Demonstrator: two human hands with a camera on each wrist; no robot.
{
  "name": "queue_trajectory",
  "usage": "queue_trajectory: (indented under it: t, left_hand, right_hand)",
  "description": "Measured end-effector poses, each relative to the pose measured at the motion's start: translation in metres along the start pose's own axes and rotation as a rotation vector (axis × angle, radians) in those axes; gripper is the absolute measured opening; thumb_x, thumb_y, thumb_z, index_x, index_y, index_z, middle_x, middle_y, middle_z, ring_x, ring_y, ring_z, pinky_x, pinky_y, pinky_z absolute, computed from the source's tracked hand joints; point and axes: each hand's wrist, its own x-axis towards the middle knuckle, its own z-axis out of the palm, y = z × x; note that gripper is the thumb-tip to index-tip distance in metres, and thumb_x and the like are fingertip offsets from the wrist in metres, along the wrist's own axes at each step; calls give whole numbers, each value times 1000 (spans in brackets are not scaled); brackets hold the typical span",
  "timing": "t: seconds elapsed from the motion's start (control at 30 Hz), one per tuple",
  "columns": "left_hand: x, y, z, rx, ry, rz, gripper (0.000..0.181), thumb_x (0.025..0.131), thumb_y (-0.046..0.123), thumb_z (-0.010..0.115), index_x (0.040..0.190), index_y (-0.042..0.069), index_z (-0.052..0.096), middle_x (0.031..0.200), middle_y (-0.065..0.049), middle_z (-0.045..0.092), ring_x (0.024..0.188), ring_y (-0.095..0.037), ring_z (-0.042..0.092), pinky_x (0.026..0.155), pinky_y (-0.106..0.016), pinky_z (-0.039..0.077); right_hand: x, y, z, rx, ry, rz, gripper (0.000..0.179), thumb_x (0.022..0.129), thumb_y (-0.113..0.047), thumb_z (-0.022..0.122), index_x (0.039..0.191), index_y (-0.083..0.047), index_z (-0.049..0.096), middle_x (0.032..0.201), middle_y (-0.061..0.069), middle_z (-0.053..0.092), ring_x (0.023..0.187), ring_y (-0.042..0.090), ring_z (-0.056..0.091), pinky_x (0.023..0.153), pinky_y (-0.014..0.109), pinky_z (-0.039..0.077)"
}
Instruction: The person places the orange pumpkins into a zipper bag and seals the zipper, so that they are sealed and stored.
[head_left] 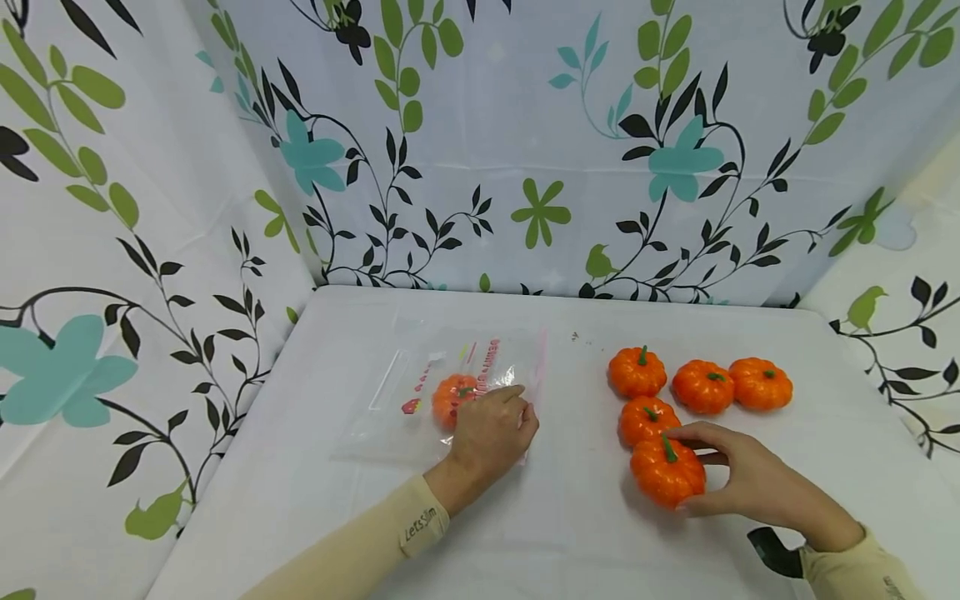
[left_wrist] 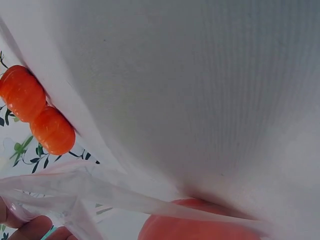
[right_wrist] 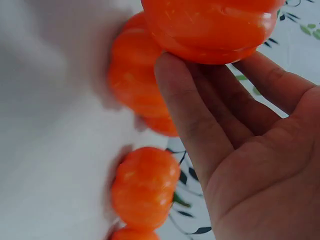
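A clear zip bag [head_left: 390, 421] with red print lies on the left half of the table, one small orange pumpkin [head_left: 447, 402] inside it. My left hand [head_left: 489, 432] pinches the bag's right edge, its curled fingers [left_wrist: 32, 229] showing at the lower left of the left wrist view. My right hand [head_left: 738, 477] grips another orange pumpkin [head_left: 663, 477] with a green stem, thumb on one side and fingers on the other. In the right wrist view this pumpkin [right_wrist: 215, 30] appears raised off the table.
Just behind the held pumpkin sits another pumpkin [head_left: 645, 421], with one more [head_left: 636, 372] beyond it. Two pumpkins stand side by side to the right, a left one [head_left: 701, 387] and a right one [head_left: 761, 384]. Patterned curtains [head_left: 465, 150] surround the white table [head_left: 585, 533].
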Motion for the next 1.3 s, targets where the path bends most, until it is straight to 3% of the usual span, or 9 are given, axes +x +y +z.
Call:
queue_trajectory:
  t: [0.23, 0.43, 0.53, 0.73, 0.93, 1.1, 1.2, 1.3]
  left_hand:
    - [0, 1, 0, 8, -15, -5, 7, 77, 11, 78, 72, 6, 76, 95, -4, 77, 81, -17, 75, 57, -33, 60]
    - [0, 2, -1, 7, -17, -6, 9, 78, 12, 78, 71, 7, 77, 94, -4, 77, 79, -17, 75, 57, -33, 60]
    - [0, 2, -2, -2, -25, -12, 10, 79, 13, 78, 71, 7, 77, 94, -5, 77, 79, -18, 75, 58, -33, 60]
    - [-1, 3, -2, -30, -28, -9, 9, 79, 13, 79, 74, 5, 77, 95, -8, 77, 79, -20, 76, 60, -32, 60]
    - [1, 2, -2, -57, 20, 15, 6, 78, 9, 79, 76, 3, 77, 94, -9, 77, 78, -21, 75, 63, -32, 61]
    - [1, 2, -1, -76, 51, 28, 7, 77, 6, 77, 70, 5, 74, 91, -8, 77, 77, -20, 75, 59, -30, 60]
    - [0, 2, -1, -84, 60, 38, 8, 76, 5, 76, 69, 5, 73, 93, -8, 77, 78, -19, 75, 56, -29, 59]
    - [-1, 3, -1, -89, 63, 48, 9, 77, 5, 77, 70, 4, 72, 95, -8, 77, 79, -19, 76, 54, -28, 58]
  right_hand:
    - [20, -26, 12, -11, 79, -40, 79, 70, -41, 92, 137, -12, 59, 133, 5, 61, 114, 27, 62, 94, 37, 54]
    - [50, -50, 31, -37, 225, 19, 87, 71, -55, 87, 141, -14, 57, 139, 10, 58, 120, 33, 58, 97, 55, 51]
    - [69, -59, 43, -43, 274, 42, 90, 72, -58, 85, 143, -11, 56, 141, 14, 57, 118, 36, 60, 96, 56, 51]
    - [100, -68, 67, -11, 254, 72, 87, 77, -55, 83, 142, -4, 55, 139, 16, 57, 113, 34, 64, 92, 50, 55]
    - [121, -70, 85, 26, 242, 65, 80, 79, -47, 84, 142, -5, 57, 138, 15, 59, 113, 32, 64, 94, 47, 55]
    - [133, -69, 97, 71, 227, 82, 77, 81, -39, 84, 143, -4, 55, 137, 15, 59, 111, 31, 64, 94, 45, 55]
    - [139, -69, 105, 91, 218, 90, 73, 80, -29, 85, 141, -3, 56, 131, 13, 61, 106, 29, 64, 91, 44, 56]
    - [145, -71, 113, 83, 228, 45, 60, 78, -17, 85, 131, -1, 62, 119, 12, 64, 100, 28, 63, 88, 43, 57]
